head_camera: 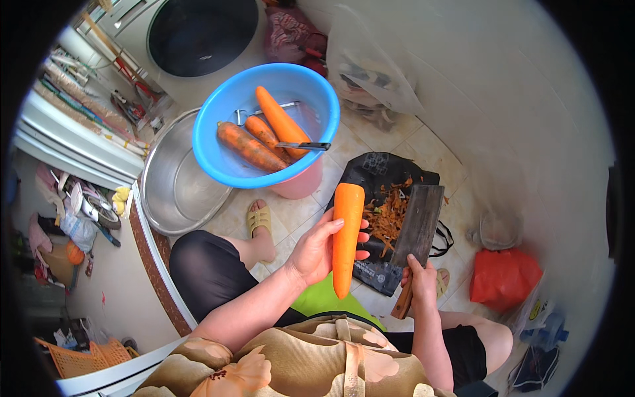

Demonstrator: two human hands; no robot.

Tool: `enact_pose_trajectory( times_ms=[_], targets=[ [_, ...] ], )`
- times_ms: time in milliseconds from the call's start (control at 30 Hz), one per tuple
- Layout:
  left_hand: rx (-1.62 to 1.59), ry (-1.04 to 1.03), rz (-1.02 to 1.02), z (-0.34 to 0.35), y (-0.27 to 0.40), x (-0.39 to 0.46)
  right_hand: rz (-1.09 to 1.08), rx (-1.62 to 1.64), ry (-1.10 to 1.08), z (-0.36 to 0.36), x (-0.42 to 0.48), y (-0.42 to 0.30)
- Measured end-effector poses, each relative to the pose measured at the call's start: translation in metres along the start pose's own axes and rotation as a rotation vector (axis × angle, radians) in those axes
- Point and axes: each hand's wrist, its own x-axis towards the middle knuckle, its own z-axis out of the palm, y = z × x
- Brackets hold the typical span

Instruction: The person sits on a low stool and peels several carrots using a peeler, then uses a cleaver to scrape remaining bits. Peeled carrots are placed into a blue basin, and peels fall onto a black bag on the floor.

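My left hand (pixel 317 255) holds a smooth peeled carrot (pixel 348 238) upright, its thick end away from me. In my right hand (pixel 422 283) is a cleaver (pixel 419 223), gripped by its wooden handle, the broad dark blade pointing away from me. Beneath both lies a black bag (pixel 359 173) on the floor, with a heap of carrot peelings (pixel 387 218) on it. A blue basin (pixel 204 154) rests on a pink bucket (pixel 300 182). Inside are a peeled carrot (pixel 282 119), a dirty unpeeled carrot (pixel 250 146), a smaller carrot (pixel 263 131) and a metal peeler (pixel 287 105). A black-handled knife (pixel 315 146) lies across the rim.
Left of the bucket, a large steel basin (pixel 158 208) leans at a tilt. A front-loading appliance (pixel 124 32) stands behind it. A red bag (pixel 506 278) and a plastic container (pixel 498 231) sit by the right wall. A door track (pixel 161 268) runs along the left.
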Motion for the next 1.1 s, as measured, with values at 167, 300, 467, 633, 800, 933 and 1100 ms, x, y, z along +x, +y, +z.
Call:
enact_pose_trajectory(
  times_ms=[167,300,467,633,800,933,1100],
  targets=[
    [0.099,0.067,0.092,-0.001,0.01,-0.006,-0.007,-0.072,-0.039,0.004,0.004,0.009],
    [-0.134,-0.041,0.111,-0.002,0.024,-0.013,-0.012,-0.095,-0.066,0.011,0.003,0.01],
    [-0.451,-0.305,0.142,0.003,0.045,-0.01,-0.012,-0.06,-0.082,0.017,0.001,0.005],
    [-0.509,-0.309,0.146,0.006,0.049,-0.014,-0.012,-0.067,-0.085,0.019,-0.001,0.005],
    [-0.495,-0.291,0.142,0.007,0.046,-0.014,-0.025,-0.061,-0.09,0.013,0.0,0.011],
    [-0.471,-0.249,0.159,0.005,0.047,-0.014,-0.022,-0.06,-0.078,0.017,-0.002,0.005],
    [-0.415,-0.133,0.179,0.007,0.056,-0.015,-0.013,-0.05,-0.075,0.012,0.0,0.008]
  ],
)
